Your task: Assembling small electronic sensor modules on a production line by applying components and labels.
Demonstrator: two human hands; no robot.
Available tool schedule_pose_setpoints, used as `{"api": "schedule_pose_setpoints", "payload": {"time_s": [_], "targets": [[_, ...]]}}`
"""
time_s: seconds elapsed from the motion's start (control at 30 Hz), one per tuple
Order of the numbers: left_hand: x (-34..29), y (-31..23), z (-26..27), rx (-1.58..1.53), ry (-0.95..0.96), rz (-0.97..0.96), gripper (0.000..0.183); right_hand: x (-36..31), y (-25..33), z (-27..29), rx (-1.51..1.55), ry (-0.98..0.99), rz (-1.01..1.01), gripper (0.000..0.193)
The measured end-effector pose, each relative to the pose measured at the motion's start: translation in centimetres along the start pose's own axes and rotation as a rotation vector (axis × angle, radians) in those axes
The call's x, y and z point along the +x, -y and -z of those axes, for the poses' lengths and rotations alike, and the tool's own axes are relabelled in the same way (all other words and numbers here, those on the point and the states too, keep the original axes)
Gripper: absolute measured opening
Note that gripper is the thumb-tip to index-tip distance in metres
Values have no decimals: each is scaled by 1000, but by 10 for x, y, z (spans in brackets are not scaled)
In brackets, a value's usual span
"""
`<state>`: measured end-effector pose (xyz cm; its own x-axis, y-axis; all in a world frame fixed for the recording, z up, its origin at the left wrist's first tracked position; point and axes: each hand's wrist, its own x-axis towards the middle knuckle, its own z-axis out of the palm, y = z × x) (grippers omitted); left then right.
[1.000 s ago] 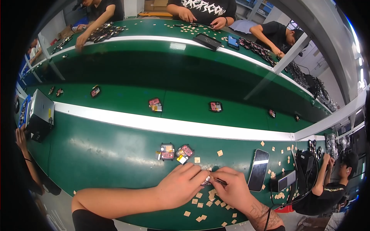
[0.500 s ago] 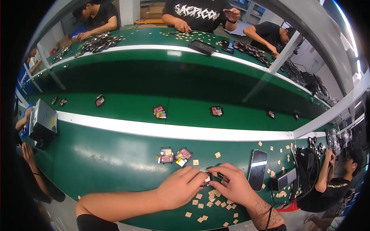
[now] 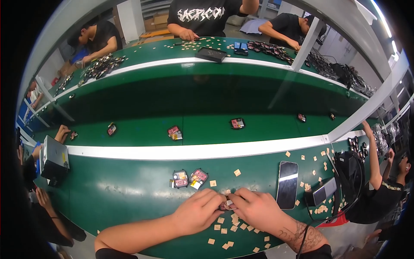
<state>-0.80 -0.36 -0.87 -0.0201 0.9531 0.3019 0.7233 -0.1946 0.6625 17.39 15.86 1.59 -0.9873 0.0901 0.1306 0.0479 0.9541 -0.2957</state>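
I see my left hand (image 3: 199, 212) and right hand (image 3: 257, 210) pinching a tiny dark part (image 3: 226, 204) between their fingers just above the green table (image 3: 129, 203); it looks light, stiff and breakable, so I'd grip its edges.

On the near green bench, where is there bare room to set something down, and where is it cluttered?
Bare green lies left of the two small red-and-black parts, reaching to the grey box at the bench's left end. Another free strip runs between those parts and the white rail. It is crowded around the left hand and right hand, with tan squares scattered to the phone and beyond.
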Motion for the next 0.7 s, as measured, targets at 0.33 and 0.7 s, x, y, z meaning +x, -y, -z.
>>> {"api": "schedule_pose_setpoints", "payload": {"time_s": [0.33, 0.7], "targets": [[4, -9, 1, 63, -95, -106, 43, 3, -12, -2, 629, -122, -220, 28], [63, 6, 13, -592, -64, 383, 19, 1, -5, 5, 1039, -398, -422, 30]]}}
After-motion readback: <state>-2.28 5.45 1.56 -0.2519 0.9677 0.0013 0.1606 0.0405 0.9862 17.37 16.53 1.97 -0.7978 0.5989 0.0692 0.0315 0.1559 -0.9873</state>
